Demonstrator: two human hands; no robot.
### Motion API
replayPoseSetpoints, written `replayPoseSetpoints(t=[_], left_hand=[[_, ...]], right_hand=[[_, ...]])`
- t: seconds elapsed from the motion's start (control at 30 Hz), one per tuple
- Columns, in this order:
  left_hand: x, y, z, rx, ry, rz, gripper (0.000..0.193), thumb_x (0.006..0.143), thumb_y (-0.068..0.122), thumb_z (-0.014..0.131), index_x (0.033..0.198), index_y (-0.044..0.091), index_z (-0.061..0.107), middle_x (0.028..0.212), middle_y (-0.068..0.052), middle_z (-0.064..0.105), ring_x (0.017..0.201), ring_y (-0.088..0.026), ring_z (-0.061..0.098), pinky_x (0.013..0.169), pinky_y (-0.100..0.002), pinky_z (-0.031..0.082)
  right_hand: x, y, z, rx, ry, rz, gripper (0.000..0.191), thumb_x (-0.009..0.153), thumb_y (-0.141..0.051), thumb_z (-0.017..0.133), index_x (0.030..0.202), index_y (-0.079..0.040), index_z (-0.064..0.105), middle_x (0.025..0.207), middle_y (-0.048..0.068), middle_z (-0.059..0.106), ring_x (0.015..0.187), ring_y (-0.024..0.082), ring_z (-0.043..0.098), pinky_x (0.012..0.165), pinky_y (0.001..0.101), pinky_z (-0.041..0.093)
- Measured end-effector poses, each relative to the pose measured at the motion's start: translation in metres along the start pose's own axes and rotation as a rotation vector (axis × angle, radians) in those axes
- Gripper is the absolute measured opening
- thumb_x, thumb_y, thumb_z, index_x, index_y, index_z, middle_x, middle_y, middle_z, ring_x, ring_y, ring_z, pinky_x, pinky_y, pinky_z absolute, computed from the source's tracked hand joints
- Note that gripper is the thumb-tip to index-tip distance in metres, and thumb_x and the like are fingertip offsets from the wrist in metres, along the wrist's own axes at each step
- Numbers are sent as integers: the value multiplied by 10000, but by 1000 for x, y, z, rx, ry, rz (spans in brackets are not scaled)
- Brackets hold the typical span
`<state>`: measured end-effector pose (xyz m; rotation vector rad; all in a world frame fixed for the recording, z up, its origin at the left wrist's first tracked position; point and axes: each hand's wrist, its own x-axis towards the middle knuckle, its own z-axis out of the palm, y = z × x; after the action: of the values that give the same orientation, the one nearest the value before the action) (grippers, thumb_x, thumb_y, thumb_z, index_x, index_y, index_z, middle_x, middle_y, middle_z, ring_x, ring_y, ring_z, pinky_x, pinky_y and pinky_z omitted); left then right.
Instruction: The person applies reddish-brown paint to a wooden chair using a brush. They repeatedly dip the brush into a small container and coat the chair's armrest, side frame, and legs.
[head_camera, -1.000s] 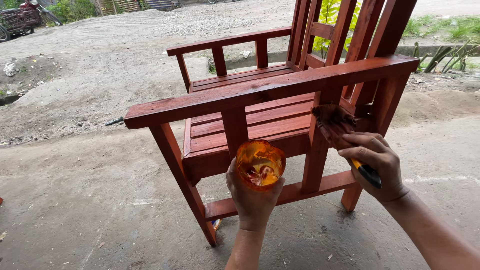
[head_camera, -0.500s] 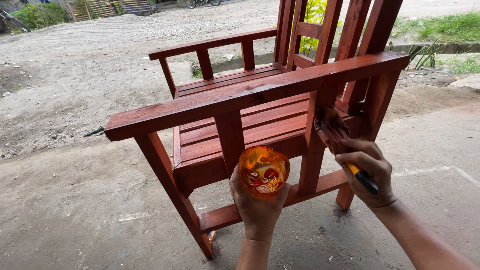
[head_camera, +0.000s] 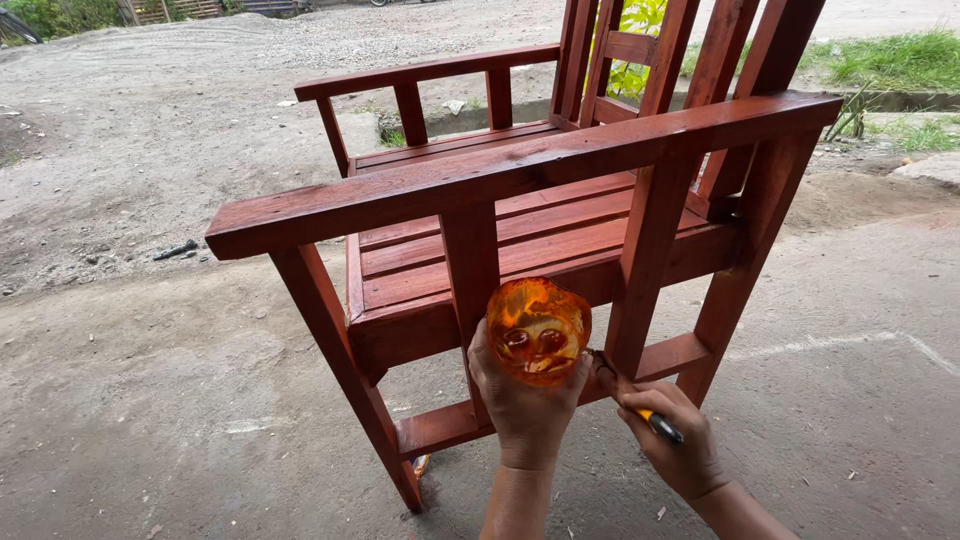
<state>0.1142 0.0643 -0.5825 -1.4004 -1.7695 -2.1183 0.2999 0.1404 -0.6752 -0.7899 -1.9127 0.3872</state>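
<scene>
- Container (head_camera: 538, 331): small clear cup, stained orange-red, holding a shallow pool of reddish-brown stain; it sits tilted with its mouth toward the camera, just in front of the chair's near side rail.
- Left hand (head_camera: 524, 405): fingers wrapped around the cup from below, clamped on it, wrist rising from the lower edge of the view.
- Right hand (head_camera: 676, 441): fingers closed together on a brush (head_camera: 634, 401) with a yellow-and-dark handle; the bristle end points up-left toward the cup's rim and appears to touch or lie just beside it, contact cannot be told for certain.
- Chair (head_camera: 520, 180): wooden armchair coated red-brown, side-on to the camera, with slatted seat and tall slatted back; the near armrest runs across above both hands.
- Obstruction: the near armrest's middle upright stands directly behind the cup, and the low side stretcher (head_camera: 560, 395) lies just behind the hands.
- Ground (head_camera: 150, 400): bare concrete under the chair, gravel beyond it, grass (head_camera: 890, 60) past the chair's back.
- Debris: a small dark scrap (head_camera: 176, 250) on the gravel, well left of the chair.
</scene>
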Motion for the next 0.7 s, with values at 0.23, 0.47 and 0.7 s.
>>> replayPoseSetpoints(t=[0.23, 0.47, 0.7], left_hand=[[1, 2, -11, 24, 46, 59, 1071, 662, 327, 979, 1468, 115, 307, 1346, -162, 472, 1290, -339, 500, 1081, -482, 516], [3, 3, -18, 40, 50, 76, 1070, 675, 308, 964, 1487, 109, 297, 1361, -165, 471, 1295, -345, 499, 1095, -491, 503], [3, 6, -24, 33, 34, 92, 1051, 705, 324, 963, 1467, 100, 274, 1333, -175, 451, 1287, -322, 504, 1076, -469, 535]], right_hand=[[76, -57, -17, -120, 360, -131, 173, 918, -101, 804, 1020, -59, 670, 1010, 87, 685, 892, 171, 701, 757, 293, 607], [70, -67, -2, -214, 328, -239, 149, 936, -65, 778, 962, -82, 633, 1035, 62, 641, 890, 170, 690, 704, 287, 626], [25, -37, 38, -474, -51, -84, 134, 820, -74, 742, 937, -111, 687, 947, 58, 648, 859, 233, 695, 686, 372, 625]])
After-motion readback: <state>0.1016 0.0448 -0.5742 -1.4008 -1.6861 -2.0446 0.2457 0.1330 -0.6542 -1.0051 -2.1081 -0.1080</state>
